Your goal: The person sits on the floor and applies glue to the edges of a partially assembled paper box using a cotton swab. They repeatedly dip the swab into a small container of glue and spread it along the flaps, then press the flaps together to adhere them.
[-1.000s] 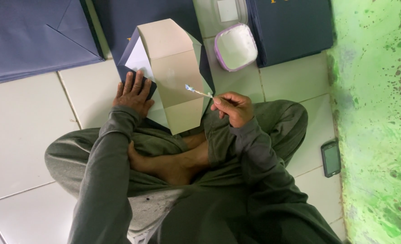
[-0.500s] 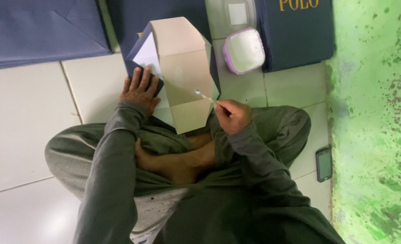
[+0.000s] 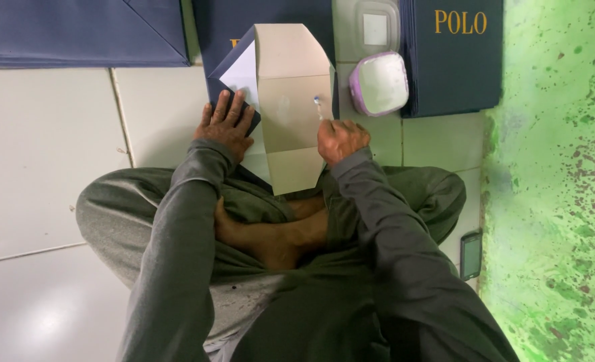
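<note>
While right hand (image 3: 341, 139) grips thin brush (image 3: 318, 107), matte folded card (image 3: 291, 107)

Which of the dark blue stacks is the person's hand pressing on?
The middle stack, under the folded tan paper. The left hand presses its flap. The stack at top left and the stack at top right go untouched.

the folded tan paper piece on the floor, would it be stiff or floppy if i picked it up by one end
The tan paper piece is probably light and bendy: it looks like a thin sheet with sharp creases. It may slide on the glossy tile floor, which could be why the left hand presses beside it.
</note>
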